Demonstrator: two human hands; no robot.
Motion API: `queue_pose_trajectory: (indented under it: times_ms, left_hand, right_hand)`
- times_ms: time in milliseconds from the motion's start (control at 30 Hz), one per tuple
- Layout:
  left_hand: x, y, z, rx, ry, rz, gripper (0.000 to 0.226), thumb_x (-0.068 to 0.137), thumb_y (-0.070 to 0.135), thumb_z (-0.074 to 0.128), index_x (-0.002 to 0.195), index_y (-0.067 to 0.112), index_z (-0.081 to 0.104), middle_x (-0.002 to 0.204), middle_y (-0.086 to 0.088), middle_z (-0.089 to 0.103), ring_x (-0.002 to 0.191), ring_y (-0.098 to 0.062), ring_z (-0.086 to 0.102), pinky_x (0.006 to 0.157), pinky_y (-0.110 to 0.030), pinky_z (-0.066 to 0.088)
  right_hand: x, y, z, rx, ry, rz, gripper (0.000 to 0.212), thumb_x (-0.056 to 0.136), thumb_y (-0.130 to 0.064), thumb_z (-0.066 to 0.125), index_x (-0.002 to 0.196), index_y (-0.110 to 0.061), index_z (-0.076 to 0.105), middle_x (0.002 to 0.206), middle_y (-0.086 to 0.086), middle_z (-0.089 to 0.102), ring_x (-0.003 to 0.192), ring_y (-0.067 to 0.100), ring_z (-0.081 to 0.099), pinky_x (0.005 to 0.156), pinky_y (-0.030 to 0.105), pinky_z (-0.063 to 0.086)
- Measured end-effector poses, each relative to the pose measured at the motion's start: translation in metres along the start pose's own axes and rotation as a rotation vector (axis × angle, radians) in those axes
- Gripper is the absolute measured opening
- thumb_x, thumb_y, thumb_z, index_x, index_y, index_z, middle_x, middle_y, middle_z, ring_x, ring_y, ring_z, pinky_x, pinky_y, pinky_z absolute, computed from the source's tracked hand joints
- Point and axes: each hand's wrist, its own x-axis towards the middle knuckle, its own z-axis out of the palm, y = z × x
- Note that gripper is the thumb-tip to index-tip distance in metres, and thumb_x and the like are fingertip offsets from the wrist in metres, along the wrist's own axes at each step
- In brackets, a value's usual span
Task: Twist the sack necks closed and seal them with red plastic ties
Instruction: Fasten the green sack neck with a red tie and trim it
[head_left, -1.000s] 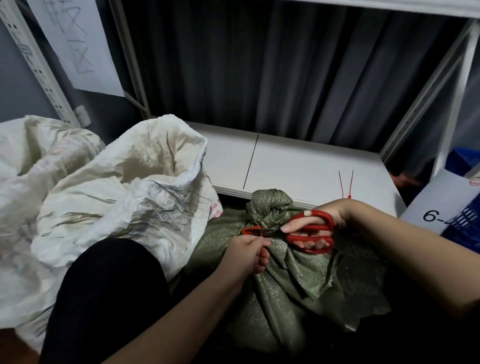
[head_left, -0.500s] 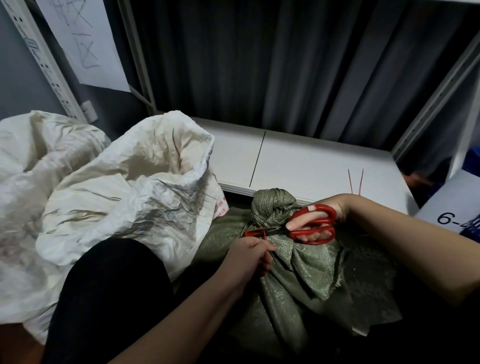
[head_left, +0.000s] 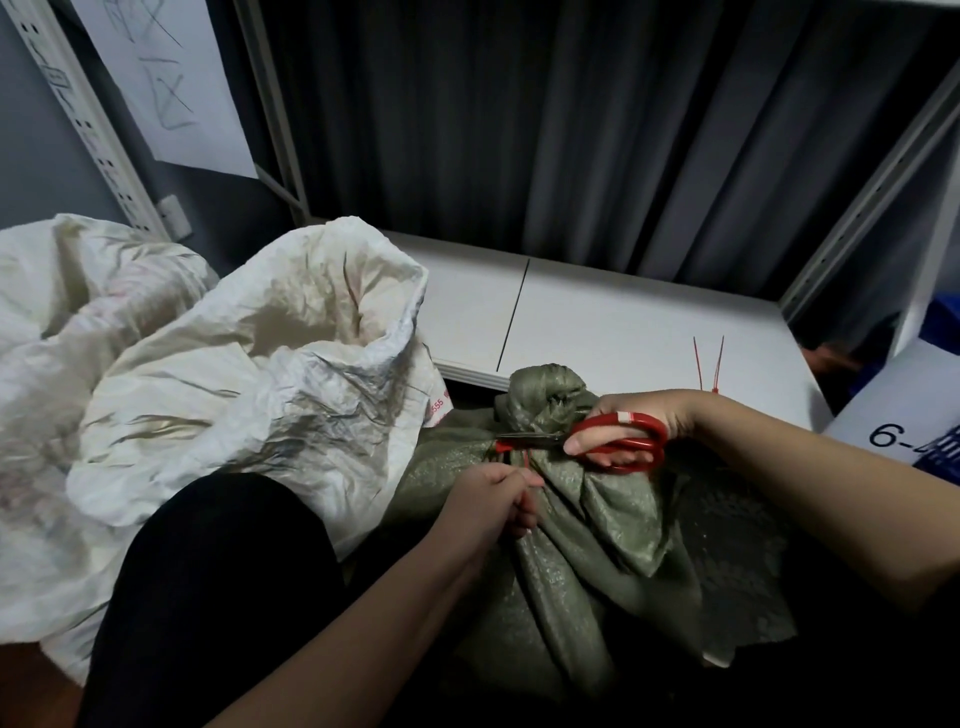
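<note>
My left hand (head_left: 493, 499) is curled into a fist just below the twisted neck (head_left: 545, 402) of the green sack (head_left: 597, 525), and between thumb and fingers it pinches the loose tail of the red tie (head_left: 527, 460), which runs up from my knuckles to the neck. The tie's head sits at the left side of the neck, right under the scissor tips. My right hand (head_left: 639, 421) grips the scissors (head_left: 618, 441): fingers pass through the red loops, the index finger lies along the handle toward the pivot. The blades point left across the neck and look nearly closed, meeting the tie just above my left fist; I cannot tell whether the tail is cut through.

Above the tie the neck bunches into a knot-like head, and the sack's body spreads below both hands. Left of it stands a white sack (head_left: 249, 374), mouth open and crumpled, touching the green one. My dark-clad knee (head_left: 218, 587) lies in front of the white sack. Behind the sacks runs a white shelf (head_left: 613, 322), and on it, just beyond my right wrist, lie spare ties (head_left: 709, 364), thin and red.
</note>
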Motion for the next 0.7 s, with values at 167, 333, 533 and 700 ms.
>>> queue_pose_trajectory:
  times_ms: [167, 333, 533, 700]
  left_hand:
    - [-0.005, 0.003, -0.004, 0.009, -0.044, -0.029, 0.017, 0.091, 0.009, 0.053, 0.076, 0.009, 0.059, 0.049, 0.002, 0.056, 0.038, -0.004, 0.053, 0.040, -0.013, 0.040]
    - [-0.009, 0.010, -0.002, 0.033, -0.091, -0.037, 0.015, 0.095, 0.011, 0.048, 0.086, 0.013, 0.060, 0.060, -0.001, 0.056, 0.043, -0.005, 0.054, 0.043, -0.014, 0.043]
    - [-0.007, 0.020, 0.020, 0.031, -0.142, 0.022, 0.015, 0.095, 0.005, 0.052, 0.088, 0.015, 0.061, 0.076, -0.001, 0.062, 0.054, -0.004, 0.061, 0.054, -0.016, 0.053]
    - [-0.005, 0.038, 0.044, 0.018, -0.070, 0.080, 0.005, 0.089, -0.004, 0.058, 0.089, 0.001, 0.057, 0.069, -0.011, 0.064, 0.048, -0.004, 0.066, 0.046, -0.011, 0.049]
  right_hand:
    - [-0.014, -0.014, 0.007, 0.000, -0.022, 0.148, 0.035, 0.091, -0.038, 0.056, 0.068, -0.012, 0.053, 0.054, 0.001, 0.045, 0.039, 0.010, 0.042, 0.042, 0.016, 0.036]
    - [-0.044, -0.008, 0.029, 0.317, 0.127, -0.071, 0.037, 0.092, -0.042, 0.049, 0.071, -0.011, 0.049, 0.063, 0.004, 0.046, 0.054, 0.016, 0.045, 0.058, 0.027, 0.038]
    - [-0.024, 0.002, 0.080, 0.585, 0.769, -0.159, 0.006, 0.087, -0.010, 0.063, 0.089, -0.005, 0.062, 0.074, 0.008, 0.062, 0.060, 0.012, 0.060, 0.058, 0.023, 0.048]
    - [-0.009, 0.021, 0.088, 0.871, 0.816, -0.335, 0.004, 0.088, -0.014, 0.064, 0.089, -0.011, 0.067, 0.070, -0.003, 0.065, 0.065, 0.010, 0.060, 0.058, 0.017, 0.047]
